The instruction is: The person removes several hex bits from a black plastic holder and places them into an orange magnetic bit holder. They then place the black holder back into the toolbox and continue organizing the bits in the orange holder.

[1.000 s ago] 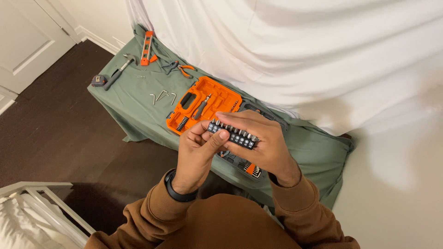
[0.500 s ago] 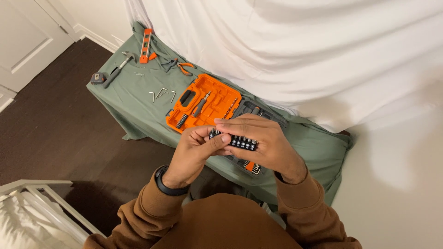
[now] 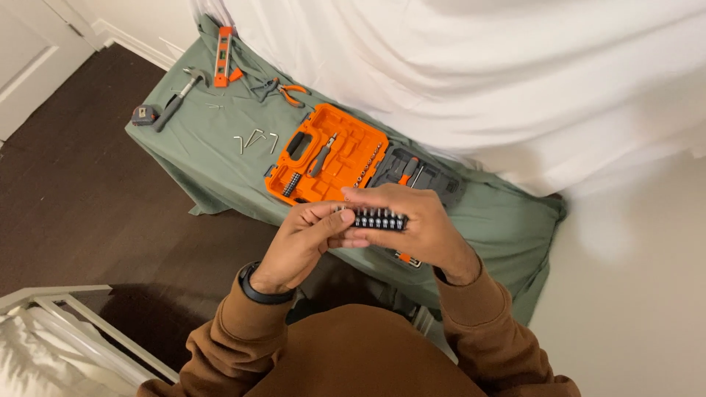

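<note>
Far left, on the green-draped table (image 3: 220, 176): a tape measure (image 3: 143, 115) beside a hammer (image 3: 179, 91); an orange level (image 3: 221, 56) at the far edge; loose hex keys (image 3: 255, 140) lying apart on the cloth; pliers with orange handles (image 3: 282, 90) near the white sheet (image 3: 471, 73).

Centre: an open orange tool case (image 3: 331, 158) lying flat, a screwdriver (image 3: 321, 158) seated in its tray; its dark grey half (image 3: 415, 176) adjoins on the right, partly hidden behind the hands.

Left hand (image 3: 305, 242): raised above the near edge of the table; grip closed, thumb and fingertips pinching the left end of a black bit holder (image 3: 379, 220); a dark watch (image 3: 261, 290) on the wrist.

Bit holder: held in the air between both hands, in front of the case, roughly level; a row of bits visible along its top.

Right hand (image 3: 419, 231): grip closed around the holder's right portion, fingers curled over its far side, palm beneath.

Both arms in brown sleeves (image 3: 478, 323); dark wood floor (image 3: 88, 206) at left; a white frame (image 3: 73, 316) at lower left.
</note>
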